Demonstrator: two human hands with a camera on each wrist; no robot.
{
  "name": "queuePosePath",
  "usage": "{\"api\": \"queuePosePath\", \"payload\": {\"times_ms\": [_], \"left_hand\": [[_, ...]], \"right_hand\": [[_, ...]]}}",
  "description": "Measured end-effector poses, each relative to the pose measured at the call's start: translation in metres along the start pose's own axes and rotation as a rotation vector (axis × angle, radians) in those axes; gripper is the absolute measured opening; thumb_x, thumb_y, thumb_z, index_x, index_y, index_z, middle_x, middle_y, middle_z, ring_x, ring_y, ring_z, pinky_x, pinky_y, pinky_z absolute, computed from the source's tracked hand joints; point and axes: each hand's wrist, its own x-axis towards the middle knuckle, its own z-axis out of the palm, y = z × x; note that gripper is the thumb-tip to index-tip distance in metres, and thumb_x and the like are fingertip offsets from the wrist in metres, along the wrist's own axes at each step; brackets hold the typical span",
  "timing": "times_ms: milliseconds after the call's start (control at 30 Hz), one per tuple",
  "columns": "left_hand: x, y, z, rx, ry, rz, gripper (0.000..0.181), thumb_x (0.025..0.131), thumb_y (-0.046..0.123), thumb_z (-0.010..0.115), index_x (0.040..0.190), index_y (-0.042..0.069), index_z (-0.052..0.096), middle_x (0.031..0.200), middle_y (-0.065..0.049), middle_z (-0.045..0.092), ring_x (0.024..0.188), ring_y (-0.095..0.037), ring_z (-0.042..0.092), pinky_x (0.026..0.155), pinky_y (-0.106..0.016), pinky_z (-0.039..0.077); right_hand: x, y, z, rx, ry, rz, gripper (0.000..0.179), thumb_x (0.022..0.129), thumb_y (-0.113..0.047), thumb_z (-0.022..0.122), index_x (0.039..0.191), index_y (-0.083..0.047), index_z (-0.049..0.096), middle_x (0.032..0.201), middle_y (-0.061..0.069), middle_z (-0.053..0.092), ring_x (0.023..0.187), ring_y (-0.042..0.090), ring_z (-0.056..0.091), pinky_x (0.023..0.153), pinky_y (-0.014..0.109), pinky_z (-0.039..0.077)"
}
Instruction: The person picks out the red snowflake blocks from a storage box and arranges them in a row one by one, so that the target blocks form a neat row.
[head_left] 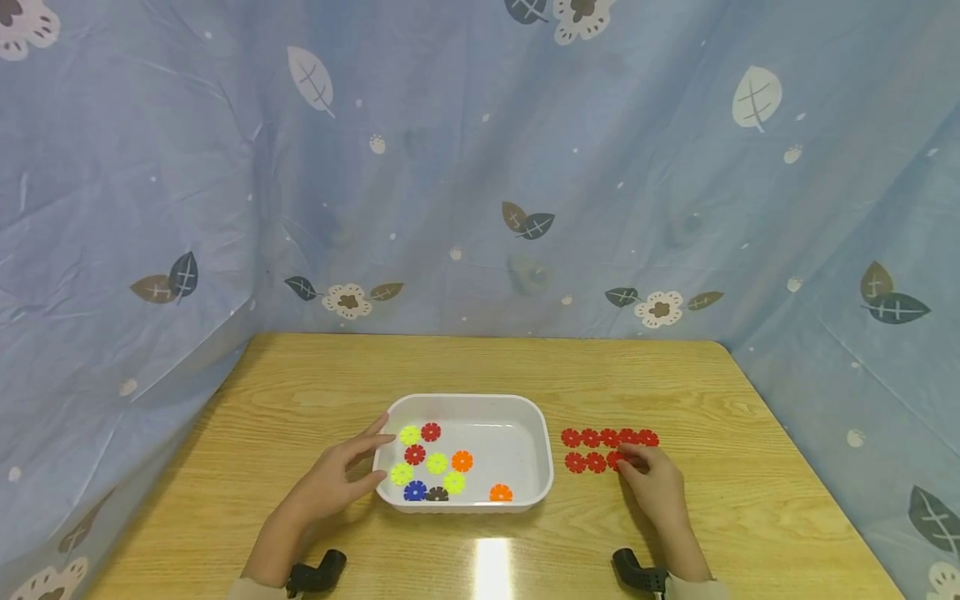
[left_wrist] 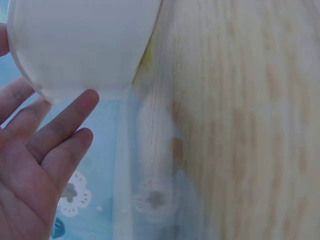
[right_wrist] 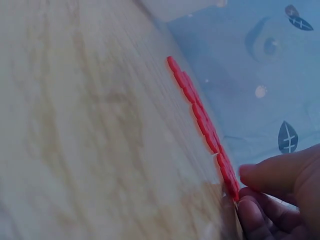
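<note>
A white plastic tray (head_left: 476,506) holds several notched, flower-shaped plastic discs in yellow, red, orange, blue and dark brown. The left hand (head_left: 341,472) has its fingers spread and nearly straight, the tips at the tray's left rim; in the left wrist view, fingers (left_wrist: 65,125) lie against the outer wall. To the right of the tray, red notched discs (head_left: 590,437) lie flat in two rows. The right hand (head_left: 656,483) pinches a red disc (head_left: 615,461) at the right end of the near row, thumb and fingertips at its edge, which they partly hide.
Everything stands on a wood-grain table (head_left: 322,367). A blue patterned curtain (head_left: 450,167) hangs behind and at both sides. Black wrist cameras (head_left: 327,571) are strapped to both forearms. A light reflection lies near the table's front.
</note>
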Motion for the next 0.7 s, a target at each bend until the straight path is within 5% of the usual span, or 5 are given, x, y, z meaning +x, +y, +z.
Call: {"api": "queuePosePath", "payload": {"times_ms": [233,400,700], "left_hand": [[0.000,-0.002,0.000,-0.010,-0.004,0.008,0.048,0.090,0.025,0.065,0.133,0.008,0.053,0.155,-0.006,0.027,0.134,-0.028,0.040,0.106,-0.022,0.039],[-0.001,-0.003,0.000,-0.008,-0.002,-0.001,0.048,0.090,0.026,0.065,0.134,0.008,0.053,0.156,-0.006,0.027,0.136,-0.029,0.038,0.106,-0.023,0.039],[0.000,-0.002,0.000,-0.016,-0.013,-0.016,0.049,0.090,0.025,0.065,0.134,0.009,0.053,0.156,-0.005,0.025,0.136,-0.029,0.038,0.106,-0.025,0.040]], "right_hand": [[0.001,0.001,-0.001,0.125,0.032,0.106,0.029,0.093,-0.021,0.061,0.116,-0.003,0.065,0.110,0.015,0.067,0.086,-0.003,0.054,0.071,0.011,0.047],[0.000,-0.003,-0.003,0.228,0.042,0.099,0.036,0.094,-0.027,0.060,0.120,-0.003,0.062,0.119,0.017,0.064,0.087,-0.020,0.045,0.074,-0.002,0.039],[-0.004,-0.017,-0.007,0.401,0.013,0.029,0.039,0.094,-0.024,0.060,0.124,0.001,0.057,0.121,0.012,0.062,0.094,-0.014,0.052,0.079,0.001,0.045]]}}
